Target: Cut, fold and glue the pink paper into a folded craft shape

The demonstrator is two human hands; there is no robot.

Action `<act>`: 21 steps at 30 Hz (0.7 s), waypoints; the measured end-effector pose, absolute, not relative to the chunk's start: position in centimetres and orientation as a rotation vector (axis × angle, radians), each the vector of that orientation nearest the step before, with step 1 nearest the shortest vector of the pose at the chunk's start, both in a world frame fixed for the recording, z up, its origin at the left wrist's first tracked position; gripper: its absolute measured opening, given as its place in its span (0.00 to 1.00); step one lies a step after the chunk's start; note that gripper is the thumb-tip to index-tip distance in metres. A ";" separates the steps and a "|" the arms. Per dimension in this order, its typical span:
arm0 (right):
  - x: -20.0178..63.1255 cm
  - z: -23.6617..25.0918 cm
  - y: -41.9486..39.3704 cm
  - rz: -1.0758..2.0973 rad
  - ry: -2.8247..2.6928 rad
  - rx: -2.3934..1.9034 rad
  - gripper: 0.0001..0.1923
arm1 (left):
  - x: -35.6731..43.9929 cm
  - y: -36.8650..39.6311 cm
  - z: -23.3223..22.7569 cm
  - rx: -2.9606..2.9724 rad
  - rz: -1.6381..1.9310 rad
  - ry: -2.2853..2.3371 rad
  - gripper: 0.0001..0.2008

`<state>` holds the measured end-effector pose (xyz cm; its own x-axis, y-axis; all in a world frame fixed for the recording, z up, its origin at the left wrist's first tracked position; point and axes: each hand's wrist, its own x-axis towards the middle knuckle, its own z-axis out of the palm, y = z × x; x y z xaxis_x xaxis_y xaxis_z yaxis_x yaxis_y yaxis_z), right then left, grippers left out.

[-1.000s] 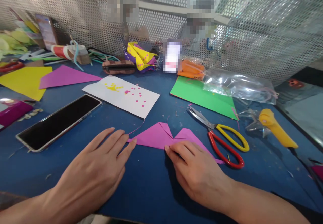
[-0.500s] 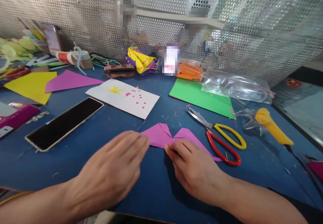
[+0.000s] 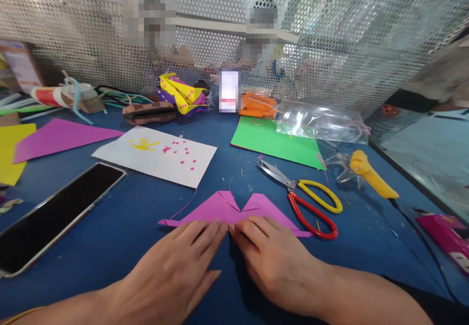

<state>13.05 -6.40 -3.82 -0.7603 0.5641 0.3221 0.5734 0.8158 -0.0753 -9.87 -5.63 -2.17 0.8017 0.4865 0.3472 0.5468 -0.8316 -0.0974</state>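
Note:
A folded purple paper (image 3: 209,211) lies on the blue table in front of me, with two raised peaks, a notch between them and thin pointed ends at the sides. My left hand (image 3: 172,261) rests its outstretched fingers on the paper's near edge, left of centre, its thumb apart from them. Close beside it, my right hand (image 3: 274,259) has curled fingers pinching the near edge just right of centre. Both hands hide parts of that edge. Scissors (image 3: 293,184) with red and yellow handles lie at the paper's right, blades partly open.
Ahead lie a white sheet (image 3: 168,168) with small paper bits and green paper (image 3: 273,141). A black-screened phone (image 3: 54,222) and purple sheet (image 3: 58,141) are left. At right sit a yellow glue gun (image 3: 373,173), its cord, and a magenta object (image 3: 445,242). Perforated mesh (image 3: 220,2) stands behind.
My left hand has come down onto the near edge, beside the right hand, and its thumb has spread away. The paper's left end now shows. The view has turned rightward.

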 end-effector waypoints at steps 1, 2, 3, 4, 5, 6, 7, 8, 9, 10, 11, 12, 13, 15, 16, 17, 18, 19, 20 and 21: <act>13.2 -3.8 -6.5 -0.047 -2.671 -0.869 0.16 | -9.9 -5.7 -2.4 -2.776 -0.467 -0.813 0.21; 13.4 -3.7 -6.6 -0.059 -2.672 -0.871 0.16 | -10.0 -5.8 -2.6 -2.759 -0.465 -0.819 0.21; 13.7 -3.6 -6.7 -0.074 -2.673 -0.871 0.16 | -10.0 -6.0 -2.8 -2.740 -0.459 -0.832 0.21; 14.0 -3.5 -6.8 -0.093 -2.673 -0.870 0.17 | -10.1 -6.2 -3.0 -2.723 -0.451 -0.846 0.21; 14.3 -3.4 -7.0 -0.110 -2.671 -0.870 0.17 | -10.1 -6.3 -3.2 -2.708 -0.451 -0.862 0.21; 14.7 -3.3 -7.1 -0.128 -2.666 -0.875 0.17 | -10.1 -6.5 -3.3 -2.698 -0.451 -0.872 0.21; 15.1 -3.2 -7.3 -0.149 -2.659 -0.887 0.18 | -10.1 -6.6 -3.4 -2.691 -0.449 -0.879 0.20; 15.5 -3.1 -7.5 -0.171 -2.649 -0.907 0.18 | -10.1 -6.7 -3.4 -2.686 -0.452 -0.881 0.20; 16.0 -3.0 -7.7 -0.188 -2.643 -0.930 0.18 | -10.1 -6.7 -3.4 -2.679 -0.457 -0.884 0.21; 16.5 -2.9 -7.9 -0.205 -2.635 -0.956 0.18 | -10.1 -6.8 -3.4 -2.674 -0.461 -0.892 0.21; 17.0 -2.9 -8.2 -0.223 -2.624 -0.984 0.19 | -10.1 -6.8 -3.4 -2.665 -0.465 -0.905 0.21; 17.5 -2.9 -8.4 -0.240 -2.613 -1.009 0.18 | -10.1 -6.8 -3.4 -2.658 -0.464 -0.911 0.21; 18.1 -2.9 -8.7 -0.251 -2.599 -1.033 0.18 | -10.1 -6.7 -3.5 -2.651 -0.461 -0.912 0.21; 19.2 -3.0 -9.3 -0.268 -2.566 -1.091 0.18 | -10.1 -6.6 -3.4 -2.648 -0.437 -0.884 0.21; 19.8 -3.1 -9.6 -0.277 -2.546 -1.126 0.18 | -10.1 -6.6 -3.4 -2.649 -0.421 -0.859 0.21; 20.3 -3.3 -9.9 -0.278 -2.530 -1.164 0.18 | -10.1 -6.5 -3.3 -2.649 -0.408 -0.838 0.21; 20.8 -3.4 -10.2 -0.282 -2.516 -1.202 0.18 | -10.2 -6.4 -3.1 -2.644 -0.400 -0.828 0.21; 21.2 -3.5 -10.4 -0.291 -2.504 -1.234 0.18 | -10.3 -6.3 -3.0 -2.636 -0.398 -0.823 0.21; 21.6 -3.6 -10.6 -0.306 -2.496 -1.255 0.18 | -10.4 -6.2 -2.8 -2.626 -0.397 -0.822 0.21; 21.9 -3.8 -10.8 -0.318 -2.492 -1.269 0.18 | -10.7 -6.1 -2.6 -2.614 -0.397 -0.823 0.21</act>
